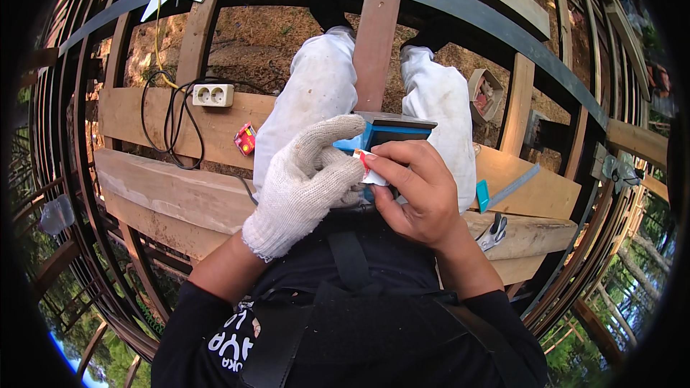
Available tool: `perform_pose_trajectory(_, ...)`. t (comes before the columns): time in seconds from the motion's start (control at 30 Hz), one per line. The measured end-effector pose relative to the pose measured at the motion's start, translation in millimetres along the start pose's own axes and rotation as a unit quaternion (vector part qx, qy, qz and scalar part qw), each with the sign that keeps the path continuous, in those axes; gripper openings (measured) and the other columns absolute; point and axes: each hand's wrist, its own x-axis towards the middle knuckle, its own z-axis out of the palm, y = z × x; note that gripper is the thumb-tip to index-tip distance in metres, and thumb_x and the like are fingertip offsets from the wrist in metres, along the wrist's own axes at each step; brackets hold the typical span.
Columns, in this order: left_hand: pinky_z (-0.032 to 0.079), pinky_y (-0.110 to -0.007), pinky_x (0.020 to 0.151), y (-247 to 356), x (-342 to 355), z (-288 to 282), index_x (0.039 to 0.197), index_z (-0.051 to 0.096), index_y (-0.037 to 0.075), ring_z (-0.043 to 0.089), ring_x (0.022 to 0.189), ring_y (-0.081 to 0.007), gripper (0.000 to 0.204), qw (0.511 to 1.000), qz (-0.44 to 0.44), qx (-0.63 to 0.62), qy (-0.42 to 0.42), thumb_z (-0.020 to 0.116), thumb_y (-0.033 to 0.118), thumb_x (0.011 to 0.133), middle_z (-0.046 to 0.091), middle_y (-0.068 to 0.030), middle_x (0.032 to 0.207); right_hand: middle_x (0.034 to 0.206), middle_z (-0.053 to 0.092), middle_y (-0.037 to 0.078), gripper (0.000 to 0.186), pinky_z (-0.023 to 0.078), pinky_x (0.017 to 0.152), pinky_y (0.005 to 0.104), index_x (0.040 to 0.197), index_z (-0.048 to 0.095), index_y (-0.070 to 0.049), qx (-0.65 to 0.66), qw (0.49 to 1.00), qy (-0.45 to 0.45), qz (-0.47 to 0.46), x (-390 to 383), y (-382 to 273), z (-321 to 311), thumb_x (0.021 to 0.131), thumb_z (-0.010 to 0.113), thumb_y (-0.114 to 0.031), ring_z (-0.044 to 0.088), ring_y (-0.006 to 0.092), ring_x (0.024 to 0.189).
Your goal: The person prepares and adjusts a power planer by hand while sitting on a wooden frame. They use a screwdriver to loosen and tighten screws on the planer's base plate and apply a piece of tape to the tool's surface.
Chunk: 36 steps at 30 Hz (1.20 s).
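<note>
In front of my body, both hands meet at a small white-and-red packet [371, 176]. My left hand [305, 172], in a white knit glove, has its thumb and curled fingers closed at the packet's left side. My bare right hand [419, 185] pinches the packet between thumb and fingers. Just behind the hands, between my knees, is a blue tool with a flat dark top [395, 124]; its lower part is hidden by my hands. What the packet holds cannot be made out.
Left of my legs, a white two-socket power strip [213, 95] and looped black cable [172, 126] lie on planks, near a red packet [245, 139]. To the right are a try square [512, 187] with teal handle, a grey-and-black item [493, 233] and an open box [486, 95]. Gaps separate the beams.
</note>
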Motion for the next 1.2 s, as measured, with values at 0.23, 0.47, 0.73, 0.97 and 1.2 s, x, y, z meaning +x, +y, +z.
perform_pose_trajectory(0.23,0.057,-0.024,0.076,-8.7,-4.3,2.0,0.141,0.059,-0.003,0.067,0.085,-0.0072,0.045,0.991,0.101,0.088,-0.014,0.073,0.009,0.099,0.072,-0.0058,0.099,0.103,0.072,0.015,0.026,0.055,0.075,0.0326,0.112,0.073,0.002,0.198,0.947,0.053,0.247,-9.5,-11.1,1.6,0.086,0.076,0.002,0.07,0.0236,0.087)
perform_pose_trajectory(0.47,0.058,-0.025,0.078,-6.3,-0.2,0.0,0.123,0.071,-0.003,0.069,0.089,-0.0089,0.028,0.996,0.02,0.07,-0.046,0.074,0.014,0.101,0.074,-0.006,0.103,0.095,0.072,0.015,0.015,0.056,0.074,0.0324,0.099,0.073,0.003,0.137,0.979,0.049,0.144,-1.8,-9.5,2.7,0.085,0.075,0.005,0.071,0.0251,0.083)
perform_pose_trajectory(0.73,0.059,-0.026,0.076,-6.1,2.9,-4.5,0.114,0.073,-0.002,0.07,0.087,-0.0102,0.022,0.998,-0.033,0.025,-0.05,0.075,0.016,0.1,0.074,-0.0063,0.101,0.09,0.068,0.014,0.023,0.056,0.068,0.0367,0.096,0.068,0.001,0.058,0.997,0.047,0.017,-0.3,-6.3,11.8,0.076,0.076,0.009,0.069,0.0299,0.077)
perform_pose_trajectory(0.97,0.056,-0.026,0.072,-7.7,9.5,-4.0,0.109,0.074,-0.001,0.067,0.08,-0.0113,0.023,0.999,-0.05,-0.012,-0.003,0.071,0.021,0.101,0.073,-0.0073,0.095,0.09,0.067,0.014,0.029,0.055,0.064,0.0365,0.099,0.067,0.001,0.05,0.993,0.072,-0.078,-6.5,-7.1,15.7,0.073,0.076,0.011,0.066,0.0292,0.074)
perform_pose_trajectory(1.2,0.054,-0.027,0.076,-7.4,12.2,-3.2,0.116,0.074,-0.003,0.065,0.083,-0.0109,0.028,0.999,-0.006,-0.036,-0.011,0.064,0.021,0.105,0.07,-0.0051,0.095,0.095,0.071,0.013,0.018,0.054,0.07,0.0288,0.105,0.071,0.002,0.178,0.965,0.156,0.114,-15.4,-2.2,15.4,0.088,0.074,0.007,0.068,0.0203,0.08)
